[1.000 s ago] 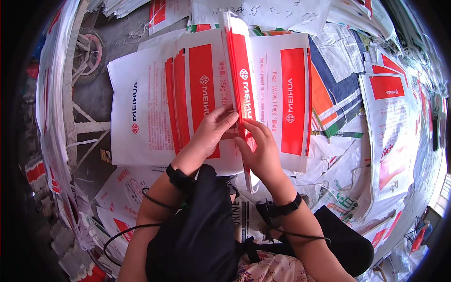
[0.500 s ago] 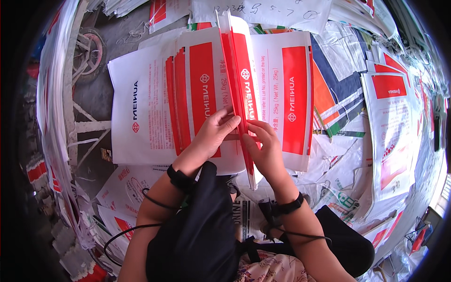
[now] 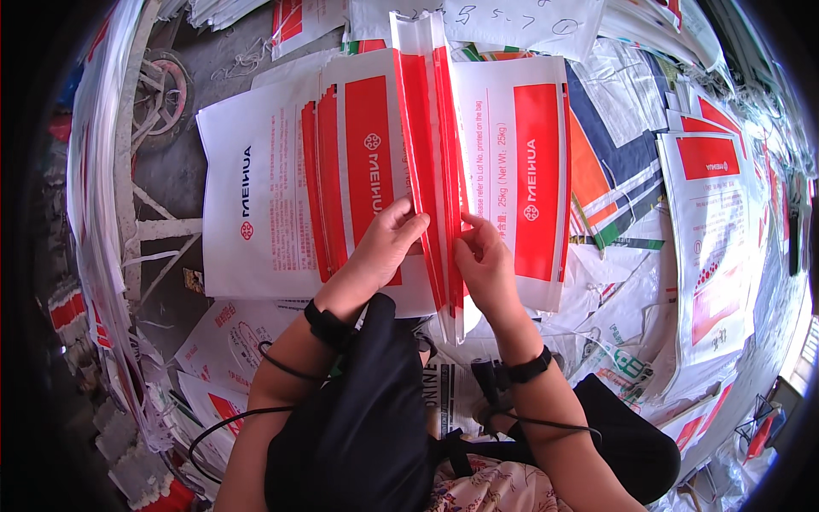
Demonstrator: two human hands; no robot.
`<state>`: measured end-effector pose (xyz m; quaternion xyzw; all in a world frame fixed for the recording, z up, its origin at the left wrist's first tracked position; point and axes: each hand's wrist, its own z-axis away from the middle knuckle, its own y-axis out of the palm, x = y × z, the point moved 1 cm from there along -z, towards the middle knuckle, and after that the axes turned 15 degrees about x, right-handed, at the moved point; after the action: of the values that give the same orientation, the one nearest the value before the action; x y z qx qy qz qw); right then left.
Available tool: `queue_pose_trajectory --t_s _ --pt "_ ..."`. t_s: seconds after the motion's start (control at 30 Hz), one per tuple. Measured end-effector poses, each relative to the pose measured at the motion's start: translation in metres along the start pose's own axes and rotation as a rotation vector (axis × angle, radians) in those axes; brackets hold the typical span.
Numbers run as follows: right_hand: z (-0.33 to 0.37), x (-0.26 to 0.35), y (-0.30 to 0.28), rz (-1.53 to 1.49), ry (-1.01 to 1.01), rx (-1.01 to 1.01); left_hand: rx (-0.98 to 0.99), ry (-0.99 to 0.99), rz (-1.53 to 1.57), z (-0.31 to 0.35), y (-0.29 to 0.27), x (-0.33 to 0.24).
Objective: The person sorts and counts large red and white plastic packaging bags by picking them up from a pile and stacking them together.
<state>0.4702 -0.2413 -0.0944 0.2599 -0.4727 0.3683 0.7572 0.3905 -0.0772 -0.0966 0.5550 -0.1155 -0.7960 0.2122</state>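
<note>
Two hands work over a pile of big white and red bags. Far to the left, a rusty wheel [image 3: 162, 90] lies on the grey floor [image 3: 183, 166]. Next to it, a flat white bag [image 3: 256, 196] with a red stripe lies spread out, and more bags sit stacked on top of it.

The left hand [image 3: 384, 247] rests on the red stripe of the stack [image 3: 367, 162]. Its fingers [image 3: 408, 224] curl and press against the left side of the folded bag [image 3: 431, 145]. This folded bag stands up on its edge in the middle, between the two hands, with its top end pointing away from the person.

The right hand [image 3: 485, 260] pinches the right side of the fold. Its fingers [image 3: 471, 224] are close together on the bag's edge. Both wrists wear black bands.

I think the bag is light and thin, like woven plastic. It bends easily and may feel a bit slippery. The crease looks like the best place to hold it, because it is firmer there.

On the right, another flat bag [image 3: 529, 171] lies under the hand. Further right, many more bags [image 3: 708, 213] lie in a messy heap.
</note>
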Motion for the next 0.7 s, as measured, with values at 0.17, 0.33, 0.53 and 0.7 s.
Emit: queue_pose_trajectory --t_s 0.17,0.33,0.53,0.7 --pt "0.002 0.005 0.004 0.188 -0.173 -0.104 -0.014 -0.038 -0.019 -0.002 0.000 0.001" --pt "0.006 0.012 0.008 0.423 -0.241 -0.068 -0.036 -0.047 -0.067 0.000 0.002 -0.002" --pt "0.009 0.003 0.012 0.582 -0.305 -0.198 -0.028 -0.051 -0.157 0.000 -0.001 0.001" --pt "0.013 0.017 0.012 0.690 -0.375 -0.214 -0.075 -0.097 -0.060 0.000 0.020 -0.017"
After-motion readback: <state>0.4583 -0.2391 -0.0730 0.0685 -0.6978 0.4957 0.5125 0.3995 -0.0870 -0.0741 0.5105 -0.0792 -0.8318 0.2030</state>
